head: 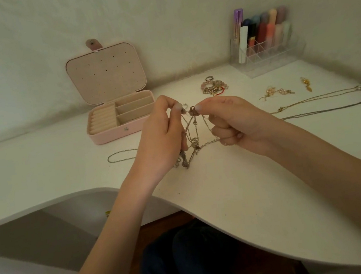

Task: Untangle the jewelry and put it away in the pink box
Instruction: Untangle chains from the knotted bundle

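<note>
A knot of tangled chains (194, 135) is being held up just above the white desk (239, 198), near its curved front edge, pinched at the top between the thumb and forefinger of the left hand (163, 134) and of the right hand (234, 121). The other fingers of both hands are being kept curled in; loops and pendants are hanging between the palms. A loose chain (120, 155) is lying left of the left hand. Behind it, the pink box (120, 119) is standing open. Two necklaces (321, 102), earrings (280, 92) and a bead pile (214, 86) are lying to the right, before a clear organizer (266, 51).
</note>
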`<state>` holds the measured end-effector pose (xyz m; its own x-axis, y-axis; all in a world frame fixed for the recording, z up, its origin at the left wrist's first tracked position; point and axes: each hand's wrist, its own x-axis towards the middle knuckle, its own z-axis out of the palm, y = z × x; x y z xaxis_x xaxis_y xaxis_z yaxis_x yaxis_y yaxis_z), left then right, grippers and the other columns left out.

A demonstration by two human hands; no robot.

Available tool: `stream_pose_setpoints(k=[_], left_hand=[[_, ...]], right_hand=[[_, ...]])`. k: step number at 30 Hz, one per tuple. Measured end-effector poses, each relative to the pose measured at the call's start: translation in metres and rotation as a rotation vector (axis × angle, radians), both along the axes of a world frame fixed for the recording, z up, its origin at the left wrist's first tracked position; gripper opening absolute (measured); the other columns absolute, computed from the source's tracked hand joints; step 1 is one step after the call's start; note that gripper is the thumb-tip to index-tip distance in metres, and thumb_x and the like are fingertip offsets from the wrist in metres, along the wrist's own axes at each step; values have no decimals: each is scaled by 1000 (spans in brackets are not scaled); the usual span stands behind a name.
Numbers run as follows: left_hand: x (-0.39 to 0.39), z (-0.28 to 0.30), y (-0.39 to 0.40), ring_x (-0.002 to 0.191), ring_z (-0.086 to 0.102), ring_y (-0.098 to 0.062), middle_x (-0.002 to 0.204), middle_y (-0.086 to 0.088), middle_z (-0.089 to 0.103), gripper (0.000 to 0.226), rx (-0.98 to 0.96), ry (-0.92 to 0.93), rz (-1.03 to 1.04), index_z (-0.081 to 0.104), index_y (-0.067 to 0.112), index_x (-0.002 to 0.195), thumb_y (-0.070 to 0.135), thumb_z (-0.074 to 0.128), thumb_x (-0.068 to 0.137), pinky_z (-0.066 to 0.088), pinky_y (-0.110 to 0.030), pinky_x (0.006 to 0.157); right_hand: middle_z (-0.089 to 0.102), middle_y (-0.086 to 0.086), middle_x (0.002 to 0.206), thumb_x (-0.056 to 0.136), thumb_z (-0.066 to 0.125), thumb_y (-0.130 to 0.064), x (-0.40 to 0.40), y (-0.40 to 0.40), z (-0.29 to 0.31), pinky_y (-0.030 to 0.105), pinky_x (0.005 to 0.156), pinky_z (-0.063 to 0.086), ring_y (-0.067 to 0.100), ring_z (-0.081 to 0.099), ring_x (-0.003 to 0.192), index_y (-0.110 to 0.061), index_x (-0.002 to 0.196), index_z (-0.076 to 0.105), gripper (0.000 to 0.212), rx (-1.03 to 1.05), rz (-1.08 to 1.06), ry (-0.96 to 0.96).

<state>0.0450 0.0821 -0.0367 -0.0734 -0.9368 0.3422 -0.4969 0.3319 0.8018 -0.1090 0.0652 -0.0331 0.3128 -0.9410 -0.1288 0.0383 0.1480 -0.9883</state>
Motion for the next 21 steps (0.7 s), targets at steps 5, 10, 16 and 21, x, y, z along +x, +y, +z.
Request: stream_pose_setpoints(k=[5,10,16,21], left_hand=[[-2,2,2,35,42,-5,42,3,46,19,-1,17,-5,42,20,86,19,34,103,34,-15,41],[-1,5,7,33,39,-9,38,1,46,17,-8,-20,-101,41,16,88,22,35,102,34,-21,39],[1,8,8,35,42,-12,39,-1,48,19,-32,-41,-57,38,25,84,25,34,103,36,-23,39],[0,3,5,33,42,-9,38,2,49,20,22,-17,11,39,25,84,24,33,103,36,-25,38]], right_hand=[[16,-9,43,90,58,-36,-4,-1,1,20,42,6,7,11,37,-19,73,60,24,50,85,22],[20,-10,45,75,63,-49,-6,2,3,21,41,10,7,14,39,-20,95,67,36,-32,197,159],[23,-11,44,88,63,-28,-8,0,2,22,41,10,7,14,39,-20,91,67,9,-56,126,94],[20,-9,46,93,59,-23,-4,0,2,19,38,11,7,14,39,-22,78,62,15,-57,1,4]])
